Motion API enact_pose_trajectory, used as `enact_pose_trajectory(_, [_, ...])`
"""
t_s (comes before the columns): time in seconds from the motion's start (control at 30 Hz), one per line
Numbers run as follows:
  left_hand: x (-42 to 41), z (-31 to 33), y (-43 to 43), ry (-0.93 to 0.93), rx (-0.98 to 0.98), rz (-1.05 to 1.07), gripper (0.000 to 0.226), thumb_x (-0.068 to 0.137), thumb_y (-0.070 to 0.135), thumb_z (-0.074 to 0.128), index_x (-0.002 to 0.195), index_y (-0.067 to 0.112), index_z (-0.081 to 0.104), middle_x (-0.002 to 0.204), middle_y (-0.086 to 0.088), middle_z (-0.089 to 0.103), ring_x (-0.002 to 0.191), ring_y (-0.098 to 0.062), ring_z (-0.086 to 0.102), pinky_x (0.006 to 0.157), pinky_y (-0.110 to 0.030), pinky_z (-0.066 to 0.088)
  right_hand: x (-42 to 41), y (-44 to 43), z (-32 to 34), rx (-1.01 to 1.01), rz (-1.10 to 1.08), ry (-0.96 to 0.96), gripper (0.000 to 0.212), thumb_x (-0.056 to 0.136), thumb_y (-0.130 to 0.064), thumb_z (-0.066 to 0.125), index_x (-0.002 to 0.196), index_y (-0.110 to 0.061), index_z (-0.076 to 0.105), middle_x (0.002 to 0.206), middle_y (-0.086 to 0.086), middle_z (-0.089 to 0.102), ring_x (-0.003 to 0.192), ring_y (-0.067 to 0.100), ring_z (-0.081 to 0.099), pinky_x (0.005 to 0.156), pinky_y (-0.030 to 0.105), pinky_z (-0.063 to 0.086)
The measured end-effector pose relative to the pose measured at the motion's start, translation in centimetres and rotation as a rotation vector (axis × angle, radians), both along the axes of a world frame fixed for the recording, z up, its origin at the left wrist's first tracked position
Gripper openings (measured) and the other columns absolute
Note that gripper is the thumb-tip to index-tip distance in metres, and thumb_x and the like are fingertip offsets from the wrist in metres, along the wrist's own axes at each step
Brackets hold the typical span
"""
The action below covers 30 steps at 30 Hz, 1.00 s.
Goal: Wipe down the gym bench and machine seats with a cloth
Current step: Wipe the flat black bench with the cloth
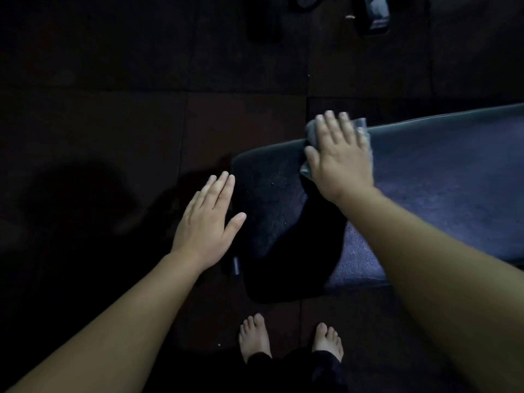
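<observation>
– Dark rubber floor tiles (113,66) are filling most of the view, and the light is very low. Where is the bench sitting?

– The bench (453,180) is running in from the right edge of the frame towards the centre. Its long bluish pad is taking up the right side. The darker seat pad (269,208) is lying at the centre, just above the person's bare feet (255,336).

– And the cloth?

– The cloth (361,124) is lying at the upper edge of the bench, about where the two pads are meeting. The right hand (340,157) is pressing on it palm down, with straight, spread fingers (329,120). Grey corners are poking out around the hand.

– Is the left hand doing anything?

– It is holding nothing. The left hand (207,219) is hovering flat, fingers straight and close together, just left of the seat pad. Whether it is touching the pad's edge I cannot tell.

– How far along is the job looking?

– Partway through the bench, I am guessing. Small droplets (279,180) are glinting on the seat pad, so that part is probably waiting for the cloth. The long pad is showing no drops, yet it is too dim to call it clean. No machine seat is showing. Only dark equipment (377,12) is sitting at the top of the frame, so those seats are likely remaining.
</observation>
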<state>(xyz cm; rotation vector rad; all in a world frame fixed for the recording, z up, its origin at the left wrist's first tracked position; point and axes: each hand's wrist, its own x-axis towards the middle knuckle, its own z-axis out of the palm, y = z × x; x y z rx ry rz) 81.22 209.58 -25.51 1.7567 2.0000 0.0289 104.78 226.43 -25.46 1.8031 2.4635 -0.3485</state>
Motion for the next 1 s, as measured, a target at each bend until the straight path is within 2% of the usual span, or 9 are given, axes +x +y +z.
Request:
enact_pose_trajectory(0.13, [0.2, -0.6, -0.8, -0.061, 0.01, 0.044, 0.076, 0.106, 0.055, 0.034, 0.167, 0.024, 0.003, 0.175, 0.008, 0.002, 0.16, -0.009, -0.002, 0.13, -0.041, 0.013, -4.8, -7.8, 0.7, 0.0, 0.342, -0.002, 0.068, 0.106, -0.051, 0.025, 0.165, -0.02, 0.014, 0.173, 0.001, 0.01, 0.16, 0.022, 0.002, 0.128, 0.048, 0.003])
enact_pose_trajectory(0.23, [0.2, -0.9, -1.2, -0.091, -0.006, 0.045, 0.075, 0.105, 0.053, 0.033, 0.167, 0.024, 0.003, 0.175, 0.008, 0.002, 0.16, -0.009, -0.002, 0.129, -0.038, 0.012, -1.7, -13.5, 1.2, -0.058, 0.61, 0.017, 0.067, 0.108, -0.049, 0.029, 0.166, -0.02, 0.012, 0.173, 0.0, 0.006, 0.16, 0.021, 0.0, 0.129, 0.047, 0.008])
enact_pose_trajectory(0.3, [0.0, -1.1, -1.6, -0.12, -0.013, 0.035, 0.073, 0.107, 0.052, 0.032, 0.167, 0.025, 0.0, 0.175, 0.01, 0.001, 0.159, -0.006, -0.004, 0.128, -0.035, 0.01, 0.9, -12.0, 1.0, -0.06, 0.683, 0.021, 0.067, 0.106, -0.048, 0.034, 0.165, -0.02, 0.017, 0.172, -0.001, 0.011, 0.159, 0.021, 0.007, 0.128, 0.048, 0.013])
enact_pose_trajectory(0.4, [-0.1, -1.3, -2.3, -0.154, -0.006, 0.016, 0.07, 0.108, 0.048, 0.032, 0.167, 0.025, 0.002, 0.175, 0.011, 0.001, 0.159, -0.004, -0.005, 0.128, -0.032, 0.008, -0.5, -6.2, 0.3, -0.004, 0.525, 0.009, 0.066, 0.104, -0.047, 0.031, 0.163, -0.02, 0.025, 0.171, 0.001, 0.02, 0.158, 0.024, 0.015, 0.126, 0.051, 0.018])
enact_pose_trajectory(0.53, [-0.2, -1.9, -3.0, -0.181, 0.021, 0.012, 0.07, 0.106, 0.052, 0.028, 0.167, 0.026, 0.006, 0.174, 0.01, 0.005, 0.16, -0.007, 0.0, 0.129, -0.033, 0.01, -8.3, -3.3, 0.0, -0.015, 0.246, 0.021, 0.066, 0.105, -0.05, 0.023, 0.165, -0.024, 0.013, 0.172, -0.001, 0.014, 0.16, 0.023, 0.005, 0.128, 0.049, 0.007])
enact_pose_trajectory(0.63, [-0.4, -2.3, -3.5, -0.162, 0.031, -0.019, 0.071, 0.104, 0.055, 0.024, 0.167, 0.025, 0.008, 0.175, 0.008, 0.005, 0.16, -0.01, 0.003, 0.13, -0.037, 0.015, -9.5, -7.2, 0.1, -0.008, 0.277, 0.018, 0.066, 0.106, -0.049, 0.026, 0.165, -0.025, 0.009, 0.173, 0.0, 0.008, 0.16, 0.024, 0.0, 0.129, 0.049, 0.005])
enact_pose_trajectory(0.73, [-0.3, -2.5, -3.8, -0.16, 0.037, -0.017, 0.073, 0.103, 0.057, 0.021, 0.166, 0.024, 0.008, 0.174, 0.009, 0.005, 0.16, -0.01, 0.005, 0.129, -0.037, 0.016, -7.2, -11.6, 0.5, -0.015, 0.375, 0.01, 0.065, 0.106, -0.048, 0.027, 0.165, -0.025, 0.012, 0.173, -0.001, 0.009, 0.16, 0.024, 0.004, 0.129, 0.049, 0.008])
enact_pose_trajectory(0.87, [-0.2, -2.8, -4.5, -0.198, 0.044, -0.017, 0.071, 0.104, 0.056, 0.023, 0.167, 0.025, 0.01, 0.174, 0.007, 0.009, 0.159, -0.014, 0.012, 0.126, -0.037, 0.021, -8.4, -7.7, 0.0, 0.027, 0.365, -0.011, 0.063, 0.105, -0.047, 0.026, 0.165, -0.026, 0.017, 0.172, 0.001, 0.016, 0.159, 0.025, 0.009, 0.127, 0.051, 0.013])
enact_pose_trajectory(1.0, [-0.3, -3.1, -5.2, -0.213, 0.047, -0.023, 0.071, 0.105, 0.053, 0.027, 0.167, 0.025, 0.011, 0.174, 0.008, 0.011, 0.158, -0.017, 0.014, 0.123, -0.038, 0.023, -11.3, -5.0, -0.2, 0.002, 0.227, 0.011, 0.062, 0.107, -0.045, 0.029, 0.164, -0.027, 0.017, 0.172, 0.002, 0.014, 0.159, 0.026, 0.006, 0.128, 0.049, 0.008])
